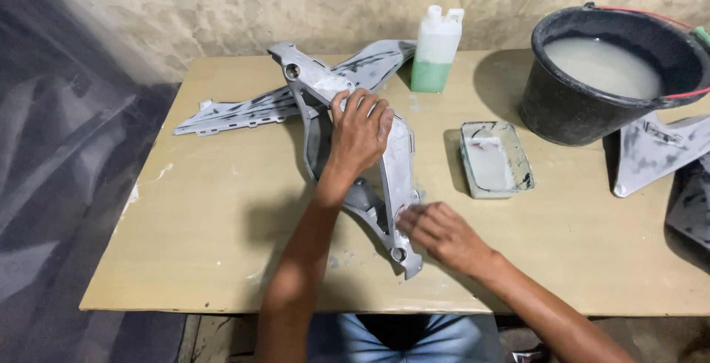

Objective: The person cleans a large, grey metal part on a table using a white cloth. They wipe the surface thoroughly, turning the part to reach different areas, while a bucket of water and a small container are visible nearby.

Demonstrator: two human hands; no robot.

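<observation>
Evidently light, stiff and slick, the grey plastic panel (396, 171) lies on the table (222, 215), left hand (360, 132) pressing flat on it, right hand (436, 231) pinching its lower edge.

The frame-shaped panel (396, 163) under both hands was dull silver-grey with paler, whitish rubbed patches, and the long panel (244, 112) behind it was the same grey, streaked with black. The table (200, 208) was pale yellowish tan with white smears, the bucket (577, 104) black with a red handle and cloudy grey-white liquid. The bottle (435, 45) was translucent white over green liquid, and the small tray (494, 160) was grey-white with dark green edges.
</observation>
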